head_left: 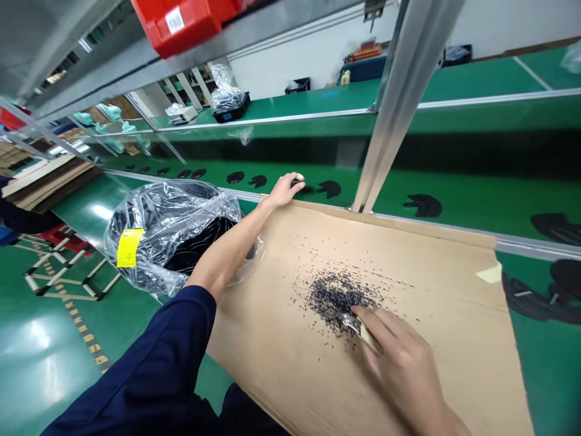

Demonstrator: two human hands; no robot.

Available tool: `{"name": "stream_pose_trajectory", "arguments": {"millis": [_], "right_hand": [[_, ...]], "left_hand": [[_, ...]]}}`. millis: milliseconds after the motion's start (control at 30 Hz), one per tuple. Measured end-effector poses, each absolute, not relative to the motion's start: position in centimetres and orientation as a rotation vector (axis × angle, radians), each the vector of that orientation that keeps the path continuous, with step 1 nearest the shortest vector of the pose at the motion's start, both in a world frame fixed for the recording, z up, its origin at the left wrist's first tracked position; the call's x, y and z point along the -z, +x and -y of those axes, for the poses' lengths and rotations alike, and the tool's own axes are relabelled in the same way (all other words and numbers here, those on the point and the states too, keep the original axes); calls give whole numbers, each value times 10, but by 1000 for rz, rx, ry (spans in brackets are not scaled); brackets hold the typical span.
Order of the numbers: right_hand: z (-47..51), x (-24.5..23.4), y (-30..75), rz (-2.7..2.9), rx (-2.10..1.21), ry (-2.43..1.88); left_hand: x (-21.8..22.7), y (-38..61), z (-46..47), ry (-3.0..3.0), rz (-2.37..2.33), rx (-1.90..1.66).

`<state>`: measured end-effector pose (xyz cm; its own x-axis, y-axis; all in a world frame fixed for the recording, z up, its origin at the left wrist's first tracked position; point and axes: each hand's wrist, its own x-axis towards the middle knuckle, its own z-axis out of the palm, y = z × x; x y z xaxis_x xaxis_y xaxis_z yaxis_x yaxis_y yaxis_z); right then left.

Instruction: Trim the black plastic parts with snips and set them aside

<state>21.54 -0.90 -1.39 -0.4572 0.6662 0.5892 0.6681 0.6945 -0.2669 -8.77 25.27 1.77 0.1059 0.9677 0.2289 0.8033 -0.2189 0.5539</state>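
Observation:
A flat cardboard sheet (pixel 272 339) lies in front of me, strewn with a heap of small black granules (pixel 338 297) and scattered specks. My right hand (pixel 399 357) is shut on a small metal-tipped tool with a cream handle (pixel 358 330), its tip at the heap's near edge. Up at the sheet's far edge rests my left hand (pixel 284 191), its fingers slightly apart and a small beige cap on one fingertip. A navy sleeve (pixel 154 363) covers my left forearm.
A clear plastic bag of black material (pixel 167 230) with a yellow label (pixel 129 247) lies left of the sheet. Black shaped pieces (pixel 329 189) sit on a green conveyor belt (pixel 385 194) beyond it. An aluminium upright (pixel 394 121) and a red bin (pixel 175 24) stand above.

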Motion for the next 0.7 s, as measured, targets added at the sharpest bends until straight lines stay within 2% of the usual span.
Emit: {"name": "stream_pose_trajectory", "arguments": {"millis": [200,467,600,700], "right_hand": [[8,17,218,2229,50,-987],[3,21,226,2229,54,-976],[3,21,228,2253,52,-970],[2,20,227,2221,57,-958]], "left_hand": [[-14,-118,-282,2057,-1910,-483],[-25,-154,-290,1664,-2579,-341],[-34,-151,-276,1669,-2597,-355],[-58,-137,-269,1815,-2489,-457]]}}
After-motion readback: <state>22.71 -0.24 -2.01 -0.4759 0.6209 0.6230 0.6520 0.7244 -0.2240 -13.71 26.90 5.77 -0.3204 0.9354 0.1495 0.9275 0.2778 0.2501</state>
